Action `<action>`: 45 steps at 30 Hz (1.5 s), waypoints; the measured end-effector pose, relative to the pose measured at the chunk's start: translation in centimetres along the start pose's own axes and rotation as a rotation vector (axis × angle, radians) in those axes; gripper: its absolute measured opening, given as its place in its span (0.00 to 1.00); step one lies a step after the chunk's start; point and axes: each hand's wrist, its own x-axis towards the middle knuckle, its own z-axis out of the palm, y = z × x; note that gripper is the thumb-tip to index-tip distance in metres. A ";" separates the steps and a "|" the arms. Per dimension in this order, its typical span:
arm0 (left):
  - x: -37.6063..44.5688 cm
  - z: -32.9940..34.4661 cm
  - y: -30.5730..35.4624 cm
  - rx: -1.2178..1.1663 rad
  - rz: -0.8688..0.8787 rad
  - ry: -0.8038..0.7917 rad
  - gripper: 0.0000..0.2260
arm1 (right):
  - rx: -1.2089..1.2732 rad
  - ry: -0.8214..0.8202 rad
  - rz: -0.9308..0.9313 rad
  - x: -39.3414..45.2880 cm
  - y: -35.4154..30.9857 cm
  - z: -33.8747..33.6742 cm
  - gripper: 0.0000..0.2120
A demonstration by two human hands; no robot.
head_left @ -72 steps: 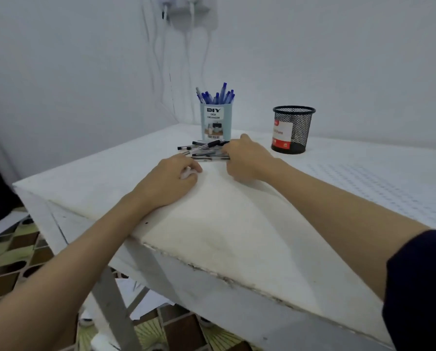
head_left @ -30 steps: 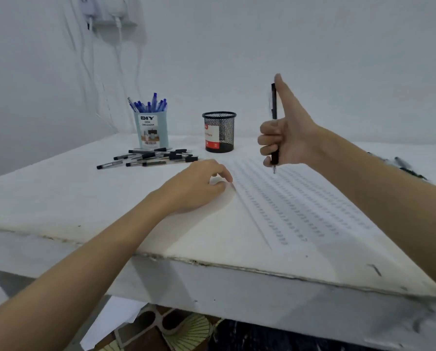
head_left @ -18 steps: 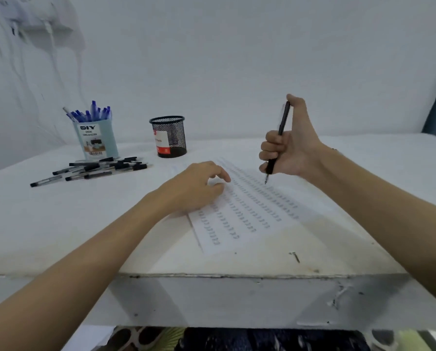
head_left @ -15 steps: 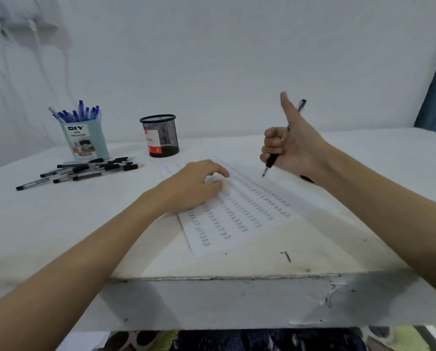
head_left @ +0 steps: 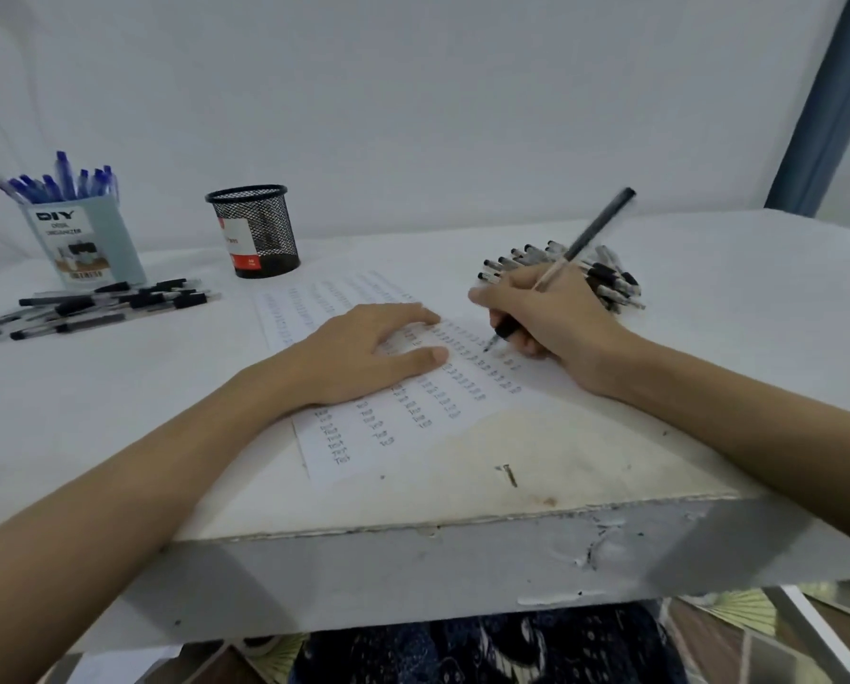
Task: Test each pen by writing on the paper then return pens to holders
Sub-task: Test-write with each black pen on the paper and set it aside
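— Black rubber, that's where the right hand [head_left: 551, 323] has the pen [head_left: 580, 249]: fingers curled tight round the sleeve low on the barrel, tip down at the paper [head_left: 413, 436], right at the end of a row of marks.

— And the other hand?

— The left hand [head_left: 363, 353] lies flat, fingers straight, pressing the sheet onto the surface [head_left: 758, 298]. It holds nothing. That's my worry: if that palm lifts mid-stroke, I'd guess the sheet skids and the test mark smears into the rows already written.

— Plenty of rows, too.

— Nearly the whole page (hardly a blank patch near the tip). A faint pen could be misread among its neighbours.

— What about the heap behind the knuckles?

— That pile of pens [head_left: 585, 278] sits just beyond the writing hand, nearly touching. A careless sweep of the wrist might scatter them, and some could roll off.

— So where does this one go afterwards?

— Probably the black mesh holder [head_left: 257, 229], well off to the left. The blue holder [head_left: 87, 244] is already crowded with blue pens, and more loose pens [head_left: 102, 308] lie before it. Mixing tested with untested looks like the easiest slip.
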 end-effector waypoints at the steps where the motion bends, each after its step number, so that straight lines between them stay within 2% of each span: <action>1: 0.1 0.1 -0.1 0.006 0.005 0.000 0.32 | -0.003 0.015 -0.009 0.0 0.0 0.1 0.18; 5: 0.2 0.2 -0.4 0.004 -0.010 0.004 0.34 | -0.013 -0.018 -0.019 -0.2 -0.3 0.4 0.20; 9: 0.2 0.2 -0.3 -0.004 -0.017 0.000 0.34 | -0.064 0.056 -0.029 -0.4 -0.2 0.6 0.13; 14: 0.0 0.2 -0.3 -0.018 -0.035 0.008 0.33 | -0.160 0.123 -0.017 -0.8 -0.1 0.2 0.19; 35: -0.1 0.4 -0.4 -0.030 -0.060 0.014 0.34 | -0.298 0.102 -0.185 -1.1 0.1 0.1 0.22; 45: -0.1 0.3 -0.4 -0.027 -0.063 0.017 0.34 | -0.295 0.096 -0.167 -0.8 0.2 0.0 0.22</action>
